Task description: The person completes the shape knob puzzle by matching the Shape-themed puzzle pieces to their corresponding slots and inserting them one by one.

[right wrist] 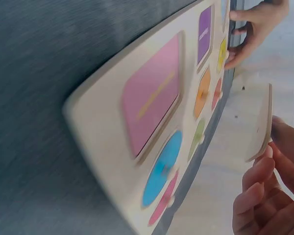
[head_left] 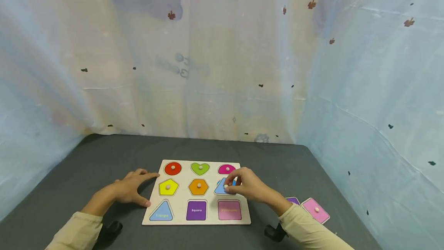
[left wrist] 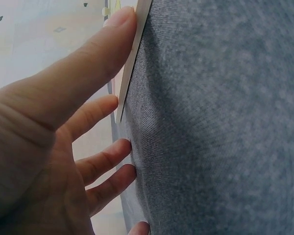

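My right hand (head_left: pixel 251 185) pinches a blue triangle piece (head_left: pixel 220 191) by its small round knob. In the right wrist view the triangle piece (right wrist: pixel 263 122) is tilted and raised above the shape puzzle board (head_left: pixel 183 200). Under it, on the board's right side, sits a blue piece (right wrist: pixel 153 186), mostly covered in the head view. With fingers spread, my left hand (head_left: pixel 130 188) touches the board's left edge; its thumb (left wrist: pixel 100 51) lies along the rim. Triangle (head_left: pixel 162 212), square (head_left: pixel 196 213) and pink rectangle (head_left: pixel 229 212) recesses with printed words form the front row.
Seated in the board are red circle (head_left: pixel 169 170), green heart (head_left: pixel 195 170), magenta (head_left: pixel 223 170), yellow pentagon (head_left: pixel 163 189) and orange hexagon (head_left: pixel 194 189) pieces. Pink (head_left: pixel 320 214) and purple (head_left: pixel 293 200) knobbed pieces lie right on the dark table (head_left: pixel 263 157). Hanging sheets (head_left: pixel 222 68) enclose it.
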`<state>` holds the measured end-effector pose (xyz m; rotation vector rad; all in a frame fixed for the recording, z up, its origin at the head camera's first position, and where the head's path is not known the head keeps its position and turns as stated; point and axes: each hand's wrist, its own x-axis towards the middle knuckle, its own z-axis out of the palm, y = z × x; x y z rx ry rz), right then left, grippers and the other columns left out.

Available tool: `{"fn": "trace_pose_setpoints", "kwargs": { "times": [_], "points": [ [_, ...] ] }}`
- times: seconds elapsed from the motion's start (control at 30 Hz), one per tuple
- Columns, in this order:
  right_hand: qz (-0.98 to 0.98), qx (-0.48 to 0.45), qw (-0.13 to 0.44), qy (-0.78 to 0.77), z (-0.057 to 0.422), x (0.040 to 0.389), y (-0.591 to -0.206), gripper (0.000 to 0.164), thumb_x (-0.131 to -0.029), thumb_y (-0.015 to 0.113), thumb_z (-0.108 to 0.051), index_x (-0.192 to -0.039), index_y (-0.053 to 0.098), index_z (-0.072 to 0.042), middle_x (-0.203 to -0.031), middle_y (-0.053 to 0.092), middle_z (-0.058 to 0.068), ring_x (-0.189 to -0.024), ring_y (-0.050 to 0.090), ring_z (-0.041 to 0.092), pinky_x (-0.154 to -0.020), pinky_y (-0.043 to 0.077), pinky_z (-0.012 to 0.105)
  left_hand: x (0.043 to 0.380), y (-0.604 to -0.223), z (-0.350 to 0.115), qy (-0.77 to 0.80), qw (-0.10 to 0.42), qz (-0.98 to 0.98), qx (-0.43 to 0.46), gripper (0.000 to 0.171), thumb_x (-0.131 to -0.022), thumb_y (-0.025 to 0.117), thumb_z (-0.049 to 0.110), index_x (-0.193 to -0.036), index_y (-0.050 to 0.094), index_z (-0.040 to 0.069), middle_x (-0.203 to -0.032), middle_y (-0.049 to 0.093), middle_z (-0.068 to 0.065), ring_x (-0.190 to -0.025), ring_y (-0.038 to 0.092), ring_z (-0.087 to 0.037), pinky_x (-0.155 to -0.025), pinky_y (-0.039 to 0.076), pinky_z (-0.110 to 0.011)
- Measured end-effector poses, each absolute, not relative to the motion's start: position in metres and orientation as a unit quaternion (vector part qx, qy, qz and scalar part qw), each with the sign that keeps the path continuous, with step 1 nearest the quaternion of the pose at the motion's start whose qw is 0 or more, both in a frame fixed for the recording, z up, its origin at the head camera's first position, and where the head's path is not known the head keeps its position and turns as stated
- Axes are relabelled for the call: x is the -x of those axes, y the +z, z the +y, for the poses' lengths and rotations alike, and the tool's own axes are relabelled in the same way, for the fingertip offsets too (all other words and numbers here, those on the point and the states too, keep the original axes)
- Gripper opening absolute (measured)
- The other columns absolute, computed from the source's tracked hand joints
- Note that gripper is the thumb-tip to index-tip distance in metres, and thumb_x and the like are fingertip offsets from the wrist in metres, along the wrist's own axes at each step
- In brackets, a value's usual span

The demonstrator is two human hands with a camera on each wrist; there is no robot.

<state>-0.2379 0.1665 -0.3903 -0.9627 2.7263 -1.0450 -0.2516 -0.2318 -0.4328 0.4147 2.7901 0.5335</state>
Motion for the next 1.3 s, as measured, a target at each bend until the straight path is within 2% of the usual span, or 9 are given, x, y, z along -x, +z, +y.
{"fn": "trace_pose_setpoints", "kwargs": {
  "times": [0.17, 0.43, 0.73, 1.3],
  "points": [
    [0.881, 0.322, 0.060, -0.341, 0.142, 0.238, -0.389, 0.005, -0.085, 0.074, -0.019, -0.083, 0.072, -0.015, -0.076, 0.061, -0.007, -0.054, 0.049, 0.012, -0.050, 0.041, 0.019, 0.250, -0.433, -0.233, 0.185, 0.135, 0.962, -0.145, 0.099, -0.060, 0.085, 0.052, -0.144, 0.042, 0.022, -0.139, 0.037, -0.021, -0.122, 0.037, -0.044, -0.084, 0.021, -0.084],
    [0.870, 0.342, 0.076, -0.347, 0.108, 0.240, -0.388, 0.005, -0.082, 0.076, -0.014, -0.082, 0.071, -0.012, -0.073, 0.060, -0.007, -0.048, 0.043, 0.003, -0.048, 0.038, 0.017, 0.251, -0.434, -0.233, 0.185, 0.143, 0.962, -0.141, 0.101, -0.060, 0.084, 0.054, -0.146, 0.040, 0.023, -0.140, 0.036, -0.021, -0.123, 0.036, -0.045, -0.085, 0.022, -0.082],
    [0.869, 0.346, 0.093, -0.340, 0.070, 0.241, -0.396, 0.007, -0.083, 0.075, -0.020, -0.084, 0.071, -0.015, -0.074, 0.059, -0.011, -0.057, 0.050, 0.006, -0.055, 0.045, 0.017, 0.251, -0.432, -0.232, 0.185, 0.137, 0.962, -0.144, 0.101, -0.060, 0.084, 0.055, -0.146, 0.040, 0.023, -0.140, 0.036, -0.021, -0.122, 0.036, -0.044, -0.083, 0.024, -0.081],
    [0.885, 0.346, 0.118, -0.290, 0.013, 0.229, -0.409, 0.005, -0.082, 0.076, -0.021, -0.083, 0.073, -0.017, -0.067, 0.057, -0.014, -0.057, 0.046, -0.001, -0.052, 0.041, 0.016, 0.248, -0.429, -0.233, 0.189, 0.126, 0.960, -0.163, 0.097, -0.062, 0.084, 0.052, -0.145, 0.041, 0.021, -0.139, 0.036, -0.023, -0.123, 0.036, -0.049, -0.081, 0.021, -0.085]
  ]
}}
